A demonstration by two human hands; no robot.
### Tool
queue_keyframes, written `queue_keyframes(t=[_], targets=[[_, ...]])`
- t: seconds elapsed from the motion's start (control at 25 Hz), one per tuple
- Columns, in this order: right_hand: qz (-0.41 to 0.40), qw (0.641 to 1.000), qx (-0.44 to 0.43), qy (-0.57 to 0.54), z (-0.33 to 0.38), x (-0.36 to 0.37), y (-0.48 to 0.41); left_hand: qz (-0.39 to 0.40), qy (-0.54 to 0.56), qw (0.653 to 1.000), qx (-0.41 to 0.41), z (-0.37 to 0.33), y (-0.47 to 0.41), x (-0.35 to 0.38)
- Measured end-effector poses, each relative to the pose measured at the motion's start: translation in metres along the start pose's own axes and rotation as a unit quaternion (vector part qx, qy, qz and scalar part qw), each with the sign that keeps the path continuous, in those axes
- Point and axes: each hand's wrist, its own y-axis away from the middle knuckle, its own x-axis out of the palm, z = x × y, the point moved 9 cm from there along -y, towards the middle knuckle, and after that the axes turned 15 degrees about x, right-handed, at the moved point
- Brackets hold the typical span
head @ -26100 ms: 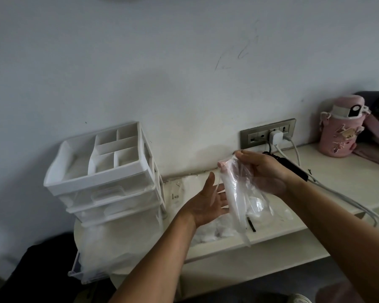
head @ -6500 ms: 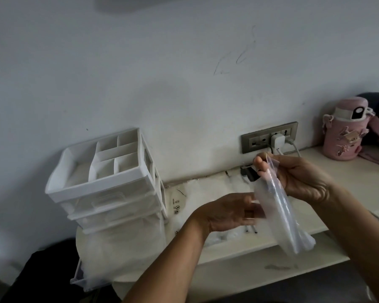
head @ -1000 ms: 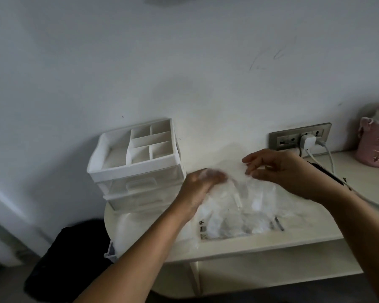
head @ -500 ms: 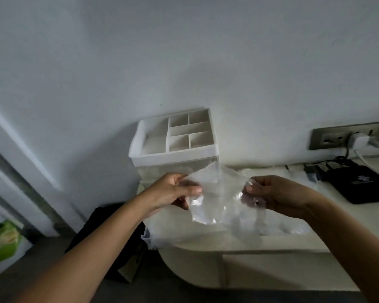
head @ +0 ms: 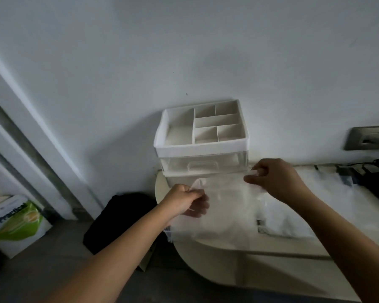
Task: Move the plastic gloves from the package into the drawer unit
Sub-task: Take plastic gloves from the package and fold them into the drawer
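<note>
The desk (head: 228, 256) rounds off at its left end, where the drawer unit (head: 201, 147) stands against the wall. The plastic gloves (head: 228, 200) hang stretched before its lower drawers; left hand (head: 184, 201) and right hand (head: 274, 182) each pinch 1 upper corner.

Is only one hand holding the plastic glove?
No, the left hand and the right hand each pinch an edge of the plastic glove.

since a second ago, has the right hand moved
Yes. The right hand has gone left, from near the socket to the drawer unit.
</note>
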Motion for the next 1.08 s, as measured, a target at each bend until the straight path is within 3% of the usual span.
queue_keyframes(t=[0.08,0.16,0.28,0.4,0.52,0.64,0.88,0.92,1.04,1.08], targets=[[-0.130,0.982,-0.053,0.123,0.018,-0.003,0.016,-0.044,0.011,0.998,-0.051,0.013,-0.004,-0.007],[-0.175,0.961,-0.155,0.146,0.045,0.015,0.042,-0.073,-0.001,0.994,-0.084,0.019,-0.006,-0.013],[-0.062,0.958,-0.273,0.058,0.074,0.052,0.076,-0.075,-0.051,0.992,-0.091,0.026,-0.011,-0.020],[0.000,0.937,-0.350,-0.003,0.096,0.064,0.097,-0.073,-0.119,0.989,-0.045,0.017,-0.009,-0.024],[0.102,0.948,-0.300,0.027,0.090,0.100,0.090,-0.057,-0.204,0.977,-0.014,0.017,-0.015,-0.023],[0.168,0.950,-0.202,0.171,0.050,0.139,0.053,-0.030,-0.306,0.951,-0.017,0.021,-0.022,-0.023],[0.176,0.932,-0.130,0.289,0.012,0.165,0.024,-0.013,-0.433,0.901,0.006,0.013,-0.021,-0.029],[0.172,0.930,-0.126,0.301,0.012,0.167,0.022,-0.017,-0.462,0.886,0.026,0.004,-0.020,-0.030],[0.168,0.923,-0.127,0.322,0.012,0.169,0.020,-0.069,-0.600,0.785,0.138,-0.043,-0.011,-0.027],[0.167,0.922,-0.127,0.324,0.012,0.170,0.020,-0.089,-0.598,0.775,0.181,-0.054,-0.008,-0.022]])
